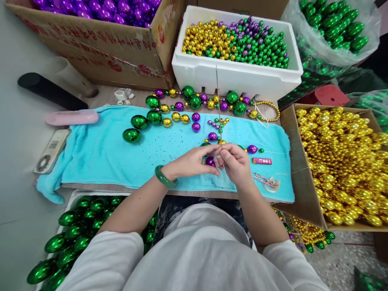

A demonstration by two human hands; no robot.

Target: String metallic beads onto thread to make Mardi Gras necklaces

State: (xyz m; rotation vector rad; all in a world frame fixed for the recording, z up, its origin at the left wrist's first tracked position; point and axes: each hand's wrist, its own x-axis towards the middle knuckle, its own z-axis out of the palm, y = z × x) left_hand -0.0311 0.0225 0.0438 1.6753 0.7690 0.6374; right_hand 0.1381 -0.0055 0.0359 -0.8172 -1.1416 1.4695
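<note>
My left hand (194, 161), with a green bangle on its wrist, curls around a shiny purple bead (209, 161). Beside it, my right hand (236, 163) pinches a long thin needle (218, 97) that points up and away, in front of the white foam box. The fingertips of both hands meet, hiding the needle's lower end. Just beyond the hands lie a purple bead (212, 136) and a cluster of small mixed beads (218, 123). A strand with another purple bead (252, 149) shows right of my right hand. Loose green beads (132, 136) rest farther left on the blue towel (103, 161).
Across the back lies a strung bead necklace (195, 102). Behind it stand a white foam box (206, 76) of small beads and a carton (115, 52) of purple ones. Gold beads fill a carton (309, 186) at right. A pink lighter (262, 161) and small scissors (263, 180) lie nearby.
</note>
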